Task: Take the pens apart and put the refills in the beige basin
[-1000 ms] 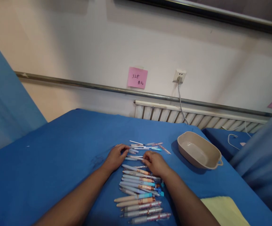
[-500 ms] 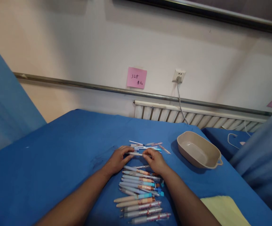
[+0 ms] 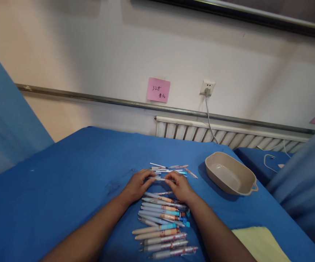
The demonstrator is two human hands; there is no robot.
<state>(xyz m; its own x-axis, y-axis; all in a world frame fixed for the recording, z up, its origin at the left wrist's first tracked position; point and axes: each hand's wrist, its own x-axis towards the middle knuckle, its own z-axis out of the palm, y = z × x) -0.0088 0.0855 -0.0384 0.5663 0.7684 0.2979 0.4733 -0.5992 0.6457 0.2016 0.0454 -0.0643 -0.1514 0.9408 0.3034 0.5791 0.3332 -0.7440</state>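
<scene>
Between my two hands a slim pale pen (image 3: 159, 179) is held level, its ends hidden by the fingers. My left hand (image 3: 137, 185) pinches its left end, and my right hand (image 3: 179, 185) grips the right end. Beyond the hands lies a loose cluster of pen parts and thin white refills (image 3: 164, 170), partly covered by the fingers. Nearer to me, several pens (image 3: 160, 214) lie side by side in a column, with pale blue, orange and clear patterned barrels. The lowest are clear pens with a red pattern (image 3: 174, 251).
Everything lies on a blue sheet (image 3: 72, 189). A beige basin (image 3: 230, 173) stands to the right, and a yellow cloth (image 3: 258, 242) lies at lower right. Behind are a radiator (image 3: 192, 131), a metal rail (image 3: 114, 103) and a plugged-in cord (image 3: 208, 118). Blue curtains hang on both sides.
Almost nothing differs. Both hands keep their grip on the pen, with only a very slight shift of the fingers.
</scene>
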